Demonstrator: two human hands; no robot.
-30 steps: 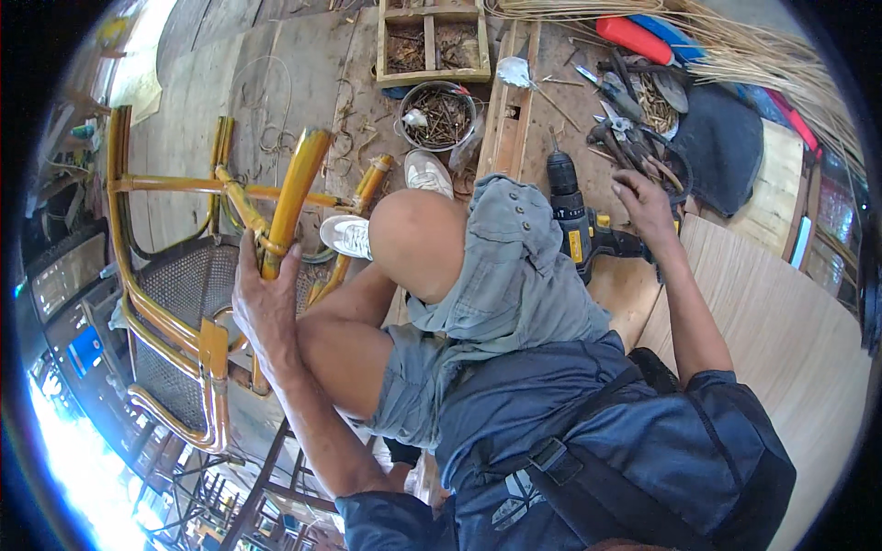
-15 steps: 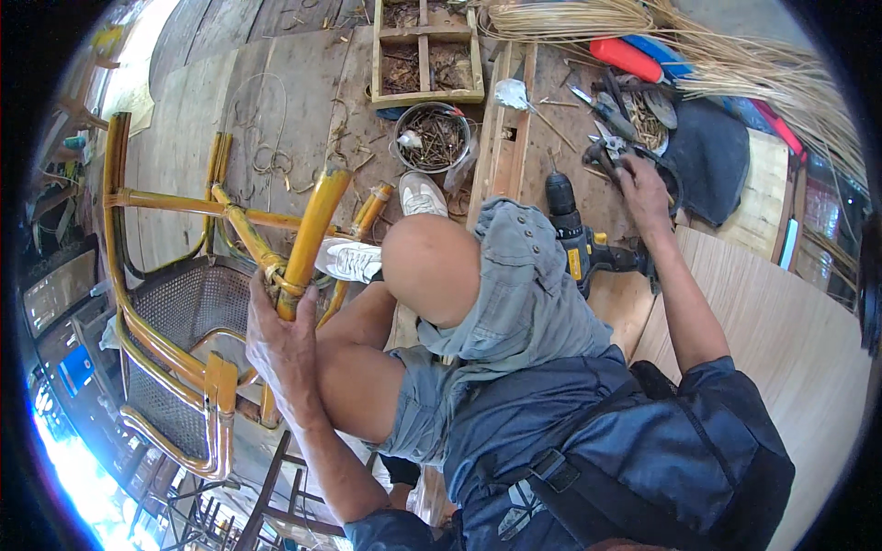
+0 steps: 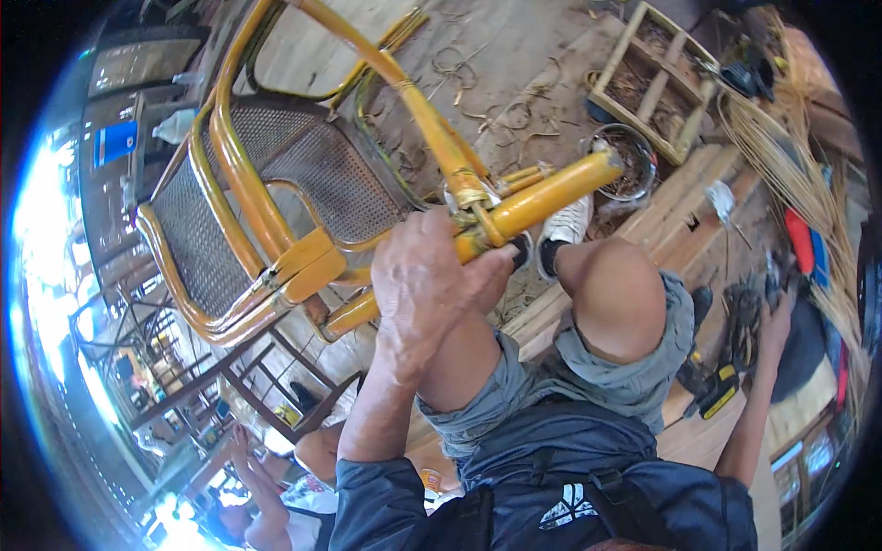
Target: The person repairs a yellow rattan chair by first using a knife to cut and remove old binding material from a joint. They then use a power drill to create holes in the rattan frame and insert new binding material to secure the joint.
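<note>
Cane chair as worked on by hand, viewed from above. The chair (image 3: 322, 179), formed of glossy yellow poles and dark mesh panels, is placed at the left and upper middle of the view, beside the person's left leg. A thick pole (image 3: 556, 204) of the chair is directed toward the upper right, and next to it a binding (image 3: 471, 196) is wrapped round a joint. The pole is grasped close to this joint by the left hand (image 3: 427, 275), the back of which is turned upward, with the thumb laid along the pole. The right hand (image 3: 779, 312) is stretched out to the far right, its fingers bent among dark tools (image 3: 738, 317); whether anything is gripped there cannot be told. A black and yellow drill (image 3: 717, 390) is seen to the left of the right forearm, and a dark cloth (image 3: 804, 354) to the right of the hand. Beyond the pole's end are set a round bowl (image 3: 653, 168) of scraps and a divided wooden tray (image 3: 634, 127). Pale cane strands (image 3: 772, 156) are spread at the upper right. At the lower left, another person's bare arm (image 3: 262, 491) is shown
</note>
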